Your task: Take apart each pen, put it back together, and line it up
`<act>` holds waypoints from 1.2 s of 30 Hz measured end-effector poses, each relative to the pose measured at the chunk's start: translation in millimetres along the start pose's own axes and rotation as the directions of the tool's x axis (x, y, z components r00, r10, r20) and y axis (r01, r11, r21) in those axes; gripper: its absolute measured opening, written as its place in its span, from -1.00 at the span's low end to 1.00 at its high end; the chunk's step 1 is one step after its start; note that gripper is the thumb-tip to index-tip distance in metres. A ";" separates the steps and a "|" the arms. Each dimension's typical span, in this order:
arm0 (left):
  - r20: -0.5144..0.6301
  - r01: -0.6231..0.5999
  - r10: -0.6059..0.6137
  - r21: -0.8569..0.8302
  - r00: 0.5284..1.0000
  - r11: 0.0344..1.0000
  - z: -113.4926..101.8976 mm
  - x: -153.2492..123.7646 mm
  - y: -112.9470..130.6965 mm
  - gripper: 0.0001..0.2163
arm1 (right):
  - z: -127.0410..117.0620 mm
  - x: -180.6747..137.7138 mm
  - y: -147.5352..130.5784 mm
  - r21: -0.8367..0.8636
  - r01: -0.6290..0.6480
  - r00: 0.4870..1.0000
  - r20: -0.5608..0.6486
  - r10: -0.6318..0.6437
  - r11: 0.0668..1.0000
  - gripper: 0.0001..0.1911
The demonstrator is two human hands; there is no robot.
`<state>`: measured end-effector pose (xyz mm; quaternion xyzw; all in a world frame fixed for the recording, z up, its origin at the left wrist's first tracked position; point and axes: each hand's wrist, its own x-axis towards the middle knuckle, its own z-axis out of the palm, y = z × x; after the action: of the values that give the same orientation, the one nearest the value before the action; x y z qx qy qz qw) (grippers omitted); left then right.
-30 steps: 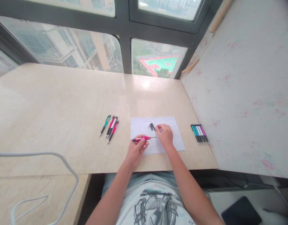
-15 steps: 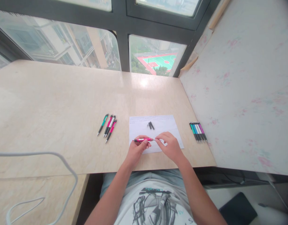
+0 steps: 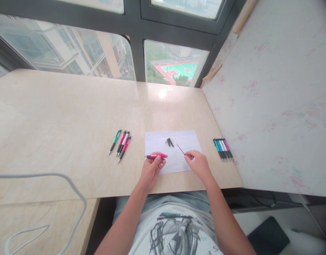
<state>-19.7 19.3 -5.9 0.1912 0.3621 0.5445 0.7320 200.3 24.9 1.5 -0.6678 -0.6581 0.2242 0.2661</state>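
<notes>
My left hand (image 3: 151, 168) is closed round a pink pen barrel (image 3: 155, 156), held level over the left edge of a white sheet of paper (image 3: 188, 140). My right hand (image 3: 198, 163) pinches the end of a thin dark refill (image 3: 180, 149), which points up and to the left, apart from the barrel. Two small black pen parts (image 3: 169, 142) lie on the paper just beyond both hands.
Several pens (image 3: 120, 142) in green, pink and white lie on the beige tabletop (image 3: 72, 117) left of the paper. Another tight row of pens (image 3: 223, 148) lies to the right by the wall panel. A white cable (image 3: 46, 177) loops at lower left. Windows stand behind.
The refill has come out of the pink barrel: my right hand drew it off to the right and tilted it, while my left hand kept the barrel nearly still.
</notes>
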 end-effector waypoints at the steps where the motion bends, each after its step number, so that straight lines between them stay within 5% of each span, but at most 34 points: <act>1: 0.001 0.003 -0.003 0.001 1.000 1.000 0.3 -0.1 0.1 -0.78 | 5.2 3.0 -0.6 -0.014 -0.033 0.999 -0.013 0.033 0.999 -0.84; 13: 0.024 0.013 -0.013 0.015 1.000 1.000 -2.1 0.9 -1.4 -0.77 | 27.2 25.8 -18.9 -0.035 -0.097 0.993 -0.072 0.095 0.995 -0.83; 23: 0.115 0.024 -0.034 0.088 0.993 0.996 -2.3 -0.9 -4.9 -0.77 | 11.8 -18.1 -56.7 0.395 0.046 0.993 0.081 -0.084 0.918 -0.78; 27: 0.122 -0.004 -0.010 0.114 0.992 0.994 -2.1 -0.7 -4.9 -0.78 | 19.8 -23.3 -65.4 0.444 -0.033 0.998 0.070 0.002 0.895 -0.81; 30: 0.098 -0.057 0.044 0.139 0.994 0.989 -2.4 -0.3 -6.3 -0.79 | 33.4 -22.0 -65.4 0.630 -0.218 0.976 0.141 0.166 0.746 -0.81; 36: 0.013 -0.171 0.184 0.449 0.983 0.877 2.1 -1.6 -5.6 -0.78 | 45.5 -18.0 -68.0 0.877 -0.412 0.897 0.342 0.279 0.249 -0.77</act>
<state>-14.7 16.2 -7.8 0.3787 0.4695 0.5141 0.6098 118.5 9.1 10.3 -0.5052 -0.2593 0.6502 0.5047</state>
